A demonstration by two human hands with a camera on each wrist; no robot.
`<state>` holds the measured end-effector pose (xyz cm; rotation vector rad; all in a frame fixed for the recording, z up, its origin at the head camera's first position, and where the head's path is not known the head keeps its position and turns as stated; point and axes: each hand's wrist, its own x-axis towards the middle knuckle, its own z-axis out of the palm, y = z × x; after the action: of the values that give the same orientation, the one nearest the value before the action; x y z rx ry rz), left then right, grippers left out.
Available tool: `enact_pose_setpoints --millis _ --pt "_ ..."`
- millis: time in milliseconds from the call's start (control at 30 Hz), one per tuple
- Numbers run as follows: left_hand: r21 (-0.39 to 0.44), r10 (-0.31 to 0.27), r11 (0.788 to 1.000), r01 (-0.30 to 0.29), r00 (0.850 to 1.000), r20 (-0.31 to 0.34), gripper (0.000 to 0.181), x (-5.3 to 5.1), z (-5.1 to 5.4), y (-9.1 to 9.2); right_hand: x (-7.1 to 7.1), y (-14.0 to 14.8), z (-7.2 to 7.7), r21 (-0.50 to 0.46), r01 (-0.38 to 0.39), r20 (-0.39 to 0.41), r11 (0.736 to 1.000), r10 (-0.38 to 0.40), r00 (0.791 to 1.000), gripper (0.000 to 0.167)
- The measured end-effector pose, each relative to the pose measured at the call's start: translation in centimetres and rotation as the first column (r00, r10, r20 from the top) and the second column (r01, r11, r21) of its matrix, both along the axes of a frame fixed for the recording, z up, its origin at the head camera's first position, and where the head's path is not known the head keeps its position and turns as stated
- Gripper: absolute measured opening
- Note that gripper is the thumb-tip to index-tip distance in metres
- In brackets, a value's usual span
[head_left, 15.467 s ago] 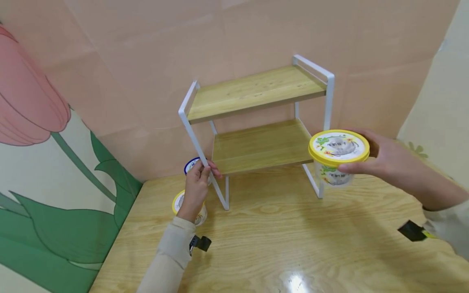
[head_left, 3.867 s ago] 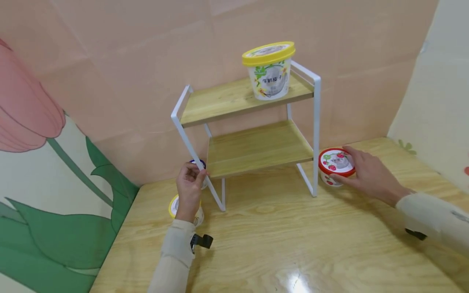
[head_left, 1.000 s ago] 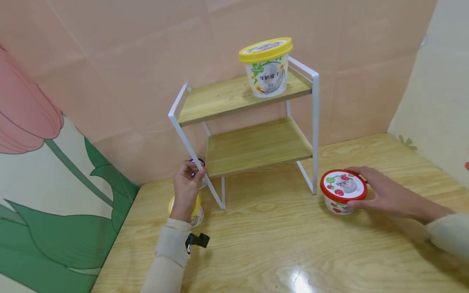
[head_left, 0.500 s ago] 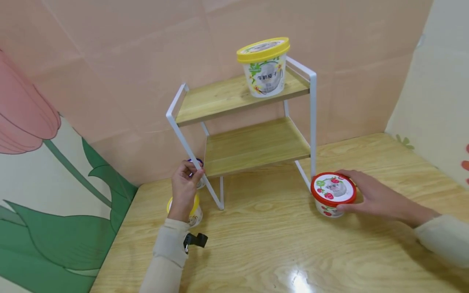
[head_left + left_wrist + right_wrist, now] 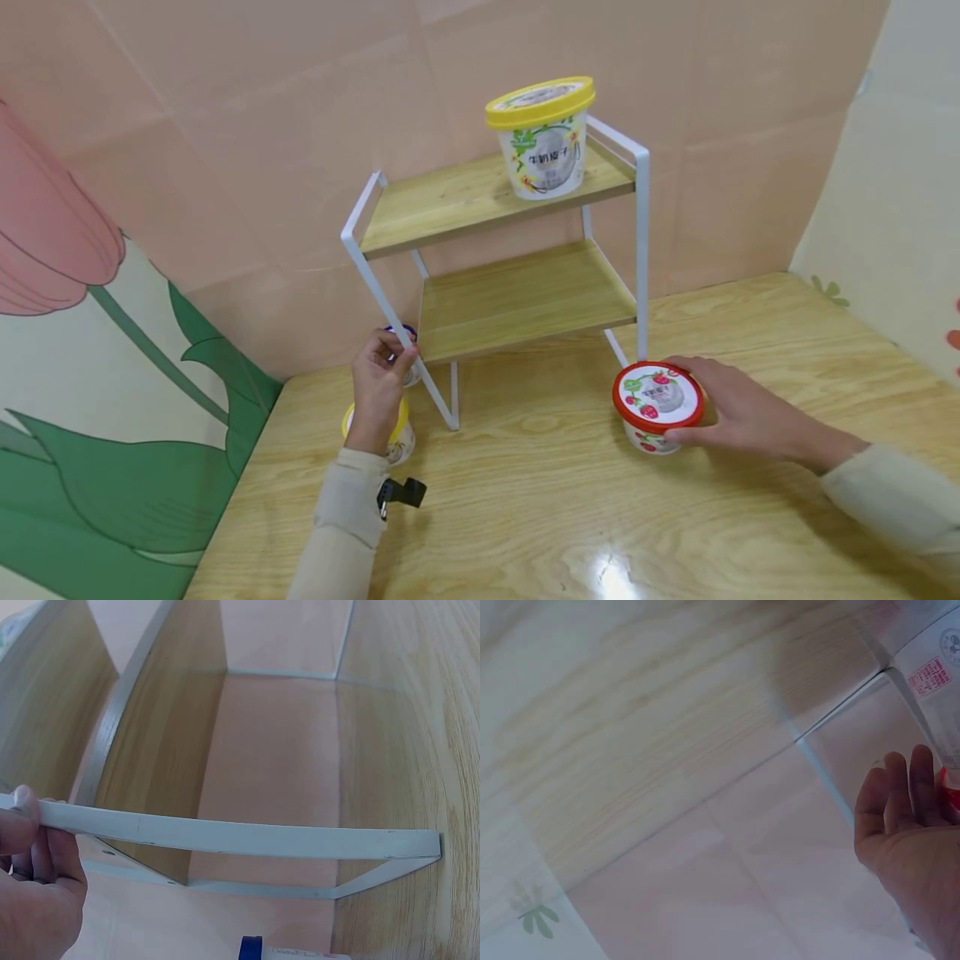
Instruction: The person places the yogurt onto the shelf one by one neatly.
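In the head view, my left hand (image 5: pixel 378 387) grips the white front left leg of a two-tier wooden shelf rack (image 5: pixel 517 304). The left wrist view shows the thumb and fingers of that left hand (image 5: pixel 45 877) around the white metal bar (image 5: pixel 262 840). My right hand (image 5: pixel 742 417) holds a red-lidded ice cream tub (image 5: pixel 657 393) by its side, in front of the rack's right leg. Whether the tub touches the table cannot be told. Fingers curl near the tub's printed side (image 5: pixel 939 690) in the right wrist view. A yellow-lidded tub (image 5: pixel 551 158) stands on the top shelf, towards the right.
Behind my left hand are another yellow-lidded tub (image 5: pixel 401 437) and a blue-lidded tub (image 5: pixel 410 377), both partly hidden. The wooden table (image 5: pixel 525 517) meets a pink backdrop (image 5: pixel 247 125) behind the rack and a tulip-printed panel (image 5: pixel 112 467) at left.
A yellow-lidded tub, earlier in my right hand, now stands on the top shelf. The right hand has brought the red-lidded tub forward, then left. My left hand keeps its grip on the leg.
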<state>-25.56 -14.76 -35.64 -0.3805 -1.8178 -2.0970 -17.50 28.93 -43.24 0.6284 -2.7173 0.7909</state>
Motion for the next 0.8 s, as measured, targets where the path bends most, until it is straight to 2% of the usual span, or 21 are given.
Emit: enact_pose_setpoints --millis 133,500,800 --pt "-0.013 -0.002 1.0 0.002 1.0 0.009 0.028 0.0 0.0 -0.1 -0.2 -0.8 -0.1 0.011 0.008 0.003 1.0 -0.008 1.0 0.095" --pt "-0.034 -0.007 0.999 0.007 1.0 0.008 0.026 -0.1 -0.1 -0.2 -0.3 -2.7 -0.1 0.001 0.038 0.092 0.999 -0.038 0.995 0.107" --pt "-0.049 0.002 0.999 -0.001 0.999 0.032 0.025 -0.1 0.1 -0.3 -0.4 -3.3 0.0 -0.019 0.014 0.125 1.0 -0.012 0.992 0.112"
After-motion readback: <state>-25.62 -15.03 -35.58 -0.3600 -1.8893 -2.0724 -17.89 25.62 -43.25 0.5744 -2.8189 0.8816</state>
